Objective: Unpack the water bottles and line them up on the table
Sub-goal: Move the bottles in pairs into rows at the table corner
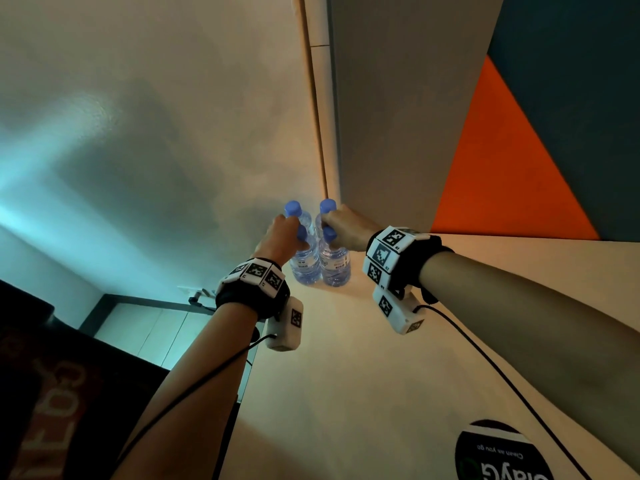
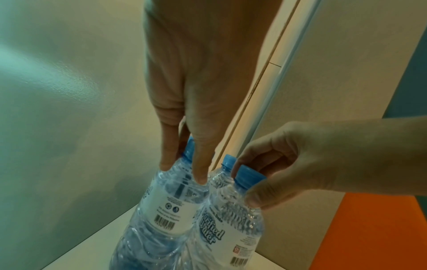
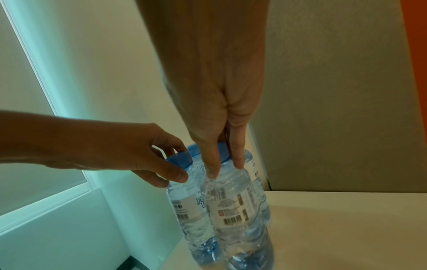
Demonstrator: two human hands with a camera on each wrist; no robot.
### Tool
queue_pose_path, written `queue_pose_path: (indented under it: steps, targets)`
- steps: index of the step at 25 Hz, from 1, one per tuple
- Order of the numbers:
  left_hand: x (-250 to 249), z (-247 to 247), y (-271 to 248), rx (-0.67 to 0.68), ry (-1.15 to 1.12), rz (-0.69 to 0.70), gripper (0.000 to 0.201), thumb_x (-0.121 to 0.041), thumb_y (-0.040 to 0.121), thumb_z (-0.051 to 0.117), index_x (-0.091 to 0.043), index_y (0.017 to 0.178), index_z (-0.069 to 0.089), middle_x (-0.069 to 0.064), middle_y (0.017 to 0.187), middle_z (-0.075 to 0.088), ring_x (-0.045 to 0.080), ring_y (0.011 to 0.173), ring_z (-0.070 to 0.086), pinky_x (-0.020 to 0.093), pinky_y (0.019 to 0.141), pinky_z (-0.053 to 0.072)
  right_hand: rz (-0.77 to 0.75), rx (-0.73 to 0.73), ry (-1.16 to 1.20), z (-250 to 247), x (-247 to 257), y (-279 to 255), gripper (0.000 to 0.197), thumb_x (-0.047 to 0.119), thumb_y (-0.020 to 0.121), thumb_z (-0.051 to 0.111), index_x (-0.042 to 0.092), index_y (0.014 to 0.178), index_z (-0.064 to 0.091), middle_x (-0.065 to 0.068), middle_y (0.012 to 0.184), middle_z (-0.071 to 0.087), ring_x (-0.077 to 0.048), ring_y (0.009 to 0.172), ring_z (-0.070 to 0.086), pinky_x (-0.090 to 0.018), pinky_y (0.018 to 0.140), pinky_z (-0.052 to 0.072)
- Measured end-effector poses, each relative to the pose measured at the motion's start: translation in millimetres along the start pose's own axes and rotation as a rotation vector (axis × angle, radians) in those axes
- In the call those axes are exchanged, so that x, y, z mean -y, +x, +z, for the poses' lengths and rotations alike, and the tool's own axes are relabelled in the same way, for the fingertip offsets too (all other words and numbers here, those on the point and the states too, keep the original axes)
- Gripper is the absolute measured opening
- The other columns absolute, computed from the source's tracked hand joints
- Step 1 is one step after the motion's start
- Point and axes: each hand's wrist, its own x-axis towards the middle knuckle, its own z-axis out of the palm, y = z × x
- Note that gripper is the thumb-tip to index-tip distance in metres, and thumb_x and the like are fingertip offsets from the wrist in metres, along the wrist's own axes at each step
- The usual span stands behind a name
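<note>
Several clear water bottles with blue caps stand tight together at the far corner of the white table point(image 1: 346, 358). My left hand point(image 1: 284, 233) grips the neck of the front left bottle point(image 1: 306, 265). In the left wrist view its fingers point(image 2: 201, 175) reach down past the cap onto that bottle point(image 2: 166, 210). My right hand point(image 1: 343, 226) grips the neck of the front right bottle point(image 1: 334, 268). The right wrist view shows its fingers point(image 3: 213, 169) either side of the cap, on the shoulder of this bottle point(image 3: 233, 206). Two more caps point(image 1: 292, 207) rise behind the hands.
The bottles stand against a pale wall point(image 1: 173, 133) and a grey panel point(image 1: 398, 116), with an orange and teal wall point(image 1: 502, 168) at the right. A round black sticker point(image 1: 498, 452) lies on the near table. The table's left edge point(image 1: 256, 348) drops off beside a dark object point(image 1: 52, 375).
</note>
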Motion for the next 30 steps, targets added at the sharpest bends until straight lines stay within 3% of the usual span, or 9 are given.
queue_pose_path:
  steps: [3,5,8,12,16,22,26,28,30]
  targets:
    - [-2.9,2.0,-16.2,-0.046,-0.048,0.026,0.064,-0.013,0.081,0.069,-0.002,0.134,0.035,0.028,0.129,0.044,0.042,0.118,0.045,0.046,0.101,0.039,0.052,0.026,0.081,0.8,-0.4,-12.3,0.048,0.009,0.083,0.065,0.0,0.127,0.047,-0.027,0.13,0.05,-0.04,0.118,0.052,-0.043,0.095,0.044]
    - [-6.9,2.1,-35.5,-0.088,-0.072,0.045,0.072,-0.013,0.08,0.07,-0.004,0.138,0.028,0.027,0.133,0.038,0.041,0.122,0.041,0.049,0.103,0.037,0.057,0.014,0.116,-2.2,-0.7,-29.8,0.059,0.01,0.085,0.064,0.003,0.137,0.037,-0.027,0.134,0.047,-0.04,0.121,0.049,-0.044,0.1,0.042]
    - [-14.8,2.4,-72.7,-0.108,-0.007,0.119,0.059,-0.015,0.082,0.068,-0.005,0.132,0.039,0.022,0.137,0.038,0.039,0.121,0.038,0.051,0.102,0.041,0.035,-0.007,0.12,-13.7,-0.3,-71.1,0.034,0.006,0.09,0.053,0.0,0.123,0.051,-0.026,0.124,0.054,-0.041,0.112,0.054,-0.042,0.093,0.046]
    - [-39.1,5.3,-156.8,0.019,0.077,0.207,0.04,-0.022,0.084,0.066,-0.01,0.12,0.053,0.012,0.126,0.051,0.03,0.122,0.041,0.048,0.095,0.047,-0.016,0.032,0.045,-28.8,10.0,-164.9,0.015,0.006,0.088,0.053,0.007,0.101,0.059,-0.02,0.107,0.064,-0.037,0.091,0.062,-0.049,0.081,0.054]
    - [-68.1,14.5,-259.6,0.23,0.121,0.29,0.038,-0.034,0.088,0.06,-0.02,0.122,0.051,0.005,0.12,0.057,0.021,0.116,0.049,0.044,0.093,0.05,-0.072,0.129,0.033,-24.8,27.7,-270.9,0.015,0.015,0.09,0.058,0.011,0.104,0.063,-0.011,0.108,0.066,-0.026,0.09,0.063,-0.046,0.081,0.055]
    - [-91.8,45.4,-391.0,0.544,0.157,0.449,0.045,-0.049,0.084,0.059,-0.029,0.123,0.049,0.003,0.12,0.053,0.018,0.116,0.047,0.043,0.096,0.047,-0.182,0.341,-0.033,18.5,55.6,-405.5,0.024,0.022,0.091,0.059,0.011,0.113,0.058,-0.009,0.114,0.065,-0.026,0.099,0.062,-0.042,0.086,0.052]
    - [-96.8,63.9,-435.5,0.655,0.19,0.508,0.05,-0.04,0.079,0.068,-0.026,0.124,0.05,0.007,0.12,0.052,0.023,0.114,0.049,0.043,0.094,0.048,-0.231,0.372,-0.08,52.9,60.5,-459.0,0.027,0.026,0.091,0.056,0.007,0.111,0.054,-0.014,0.108,0.061,-0.032,0.096,0.057,-0.043,0.078,0.045]
    - [-99.2,69.0,-445.2,0.658,0.213,0.527,0.052,-0.036,0.078,0.07,-0.023,0.125,0.052,0.011,0.118,0.052,0.027,0.111,0.052,0.041,0.093,0.048,-0.242,0.34,-0.092,69.9,60.1,-473.1,0.024,0.026,0.088,0.057,0.005,0.098,0.053,-0.016,0.095,0.061,-0.033,0.084,0.057,-0.04,0.066,0.038]
    - [-99.3,71.9,-447.7,0.632,0.217,0.522,0.052,-0.034,0.079,0.07,-0.019,0.125,0.052,0.013,0.118,0.053,0.029,0.109,0.053,0.037,0.092,0.046,-0.229,0.315,-0.106,82.4,57.8,-480.7,0.026,0.025,0.085,0.061,0.006,0.1,0.05,-0.015,0.095,0.06,-0.033,0.084,0.058,-0.04,0.065,0.037]
